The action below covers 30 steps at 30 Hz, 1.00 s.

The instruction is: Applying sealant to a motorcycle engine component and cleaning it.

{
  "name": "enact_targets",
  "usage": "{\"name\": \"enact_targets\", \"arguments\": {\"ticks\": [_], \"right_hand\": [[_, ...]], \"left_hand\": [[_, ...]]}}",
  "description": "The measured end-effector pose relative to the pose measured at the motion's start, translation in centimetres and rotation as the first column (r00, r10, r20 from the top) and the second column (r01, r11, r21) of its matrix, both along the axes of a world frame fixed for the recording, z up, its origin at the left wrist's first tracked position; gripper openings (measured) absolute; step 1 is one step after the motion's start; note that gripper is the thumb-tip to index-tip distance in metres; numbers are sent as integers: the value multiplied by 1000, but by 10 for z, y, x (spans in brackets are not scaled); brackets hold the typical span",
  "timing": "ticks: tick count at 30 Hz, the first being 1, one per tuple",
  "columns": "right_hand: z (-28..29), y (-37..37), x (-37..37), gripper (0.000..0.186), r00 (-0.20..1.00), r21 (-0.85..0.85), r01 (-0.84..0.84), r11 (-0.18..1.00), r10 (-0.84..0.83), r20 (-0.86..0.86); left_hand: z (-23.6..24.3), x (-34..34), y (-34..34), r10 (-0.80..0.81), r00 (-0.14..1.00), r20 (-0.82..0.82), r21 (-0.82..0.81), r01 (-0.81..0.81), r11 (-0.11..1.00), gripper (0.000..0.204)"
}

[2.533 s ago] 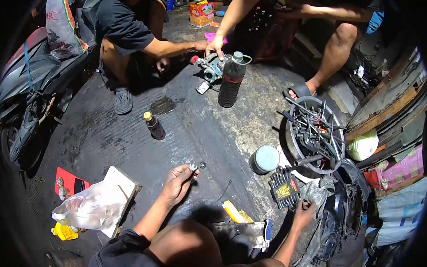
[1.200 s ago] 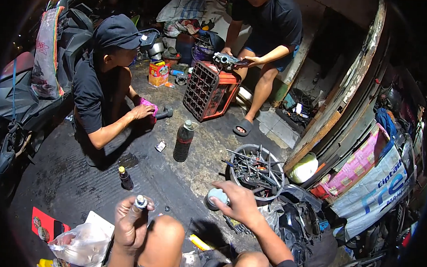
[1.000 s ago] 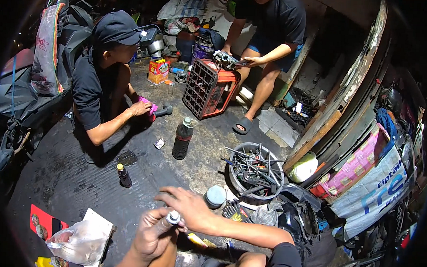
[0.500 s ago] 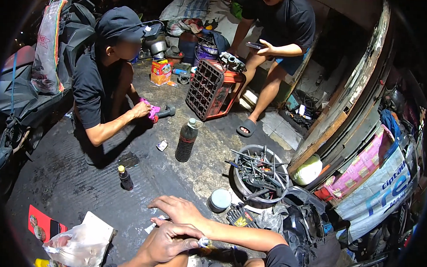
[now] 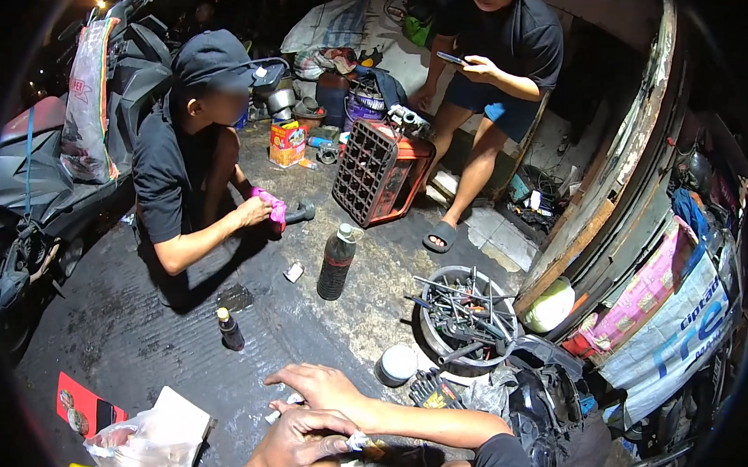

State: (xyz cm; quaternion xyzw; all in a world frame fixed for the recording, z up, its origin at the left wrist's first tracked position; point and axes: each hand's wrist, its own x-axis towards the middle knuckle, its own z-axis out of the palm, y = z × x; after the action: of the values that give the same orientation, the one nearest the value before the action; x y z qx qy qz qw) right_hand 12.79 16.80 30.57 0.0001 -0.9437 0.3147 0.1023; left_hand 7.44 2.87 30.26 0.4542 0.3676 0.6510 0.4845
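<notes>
My left hand (image 5: pixel 301 438) is closed in a pinch, with a small whitish tube-like piece (image 5: pixel 357 440) sticking out between thumb and fingers. Its exact kind is too small to make out. My right hand (image 5: pixel 323 394) lies just beyond it, wrist close to the left fingers, its own fingers stretched out flat and apart. A scrap of something white (image 5: pixel 279 413) shows below the right fingers; whether they touch it I cannot tell. Ahead stand a small dark bottle with a yellow cap (image 5: pixel 230 330) and a larger dark bottle (image 5: pixel 337 263).
At right are a metal basin of tools (image 5: pixel 467 315), a round tin (image 5: pixel 396 365) and a tool set (image 5: pixel 436 392). A plastic bag (image 5: pixel 148 440) lies left. A crouching person (image 5: pixel 200 153) holds a pink cloth (image 5: pixel 272 209); another stands by a red crate (image 5: pixel 384 174) with a phone (image 5: pixel 452 58).
The whole view has shifted a little. The standing person has straightened, taken a hand off the metal part on the crate and raised the phone. My hands keep nearly the same pose.
</notes>
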Motion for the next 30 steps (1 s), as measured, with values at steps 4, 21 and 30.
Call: {"name": "enact_targets", "arguments": {"ticks": [4, 21, 30], "right_hand": [[0, 2, 3, 40, 997, -88, 12, 996, -5, 74], [-5, 6, 6, 41, 999, -119, -15, 993, 19, 33], [-4, 7, 8, 42, 995, -138, 19, 990, -5, 97]], "left_hand": [[4, 2, 1, -3, 999, -52, 16, 4, 1000, 17], [20, 7, 1, -30, 999, 22, -51, 31, 998, 16], [17, 7, 3, -33, 999, -7, -52, 32, 998, 18]]}}
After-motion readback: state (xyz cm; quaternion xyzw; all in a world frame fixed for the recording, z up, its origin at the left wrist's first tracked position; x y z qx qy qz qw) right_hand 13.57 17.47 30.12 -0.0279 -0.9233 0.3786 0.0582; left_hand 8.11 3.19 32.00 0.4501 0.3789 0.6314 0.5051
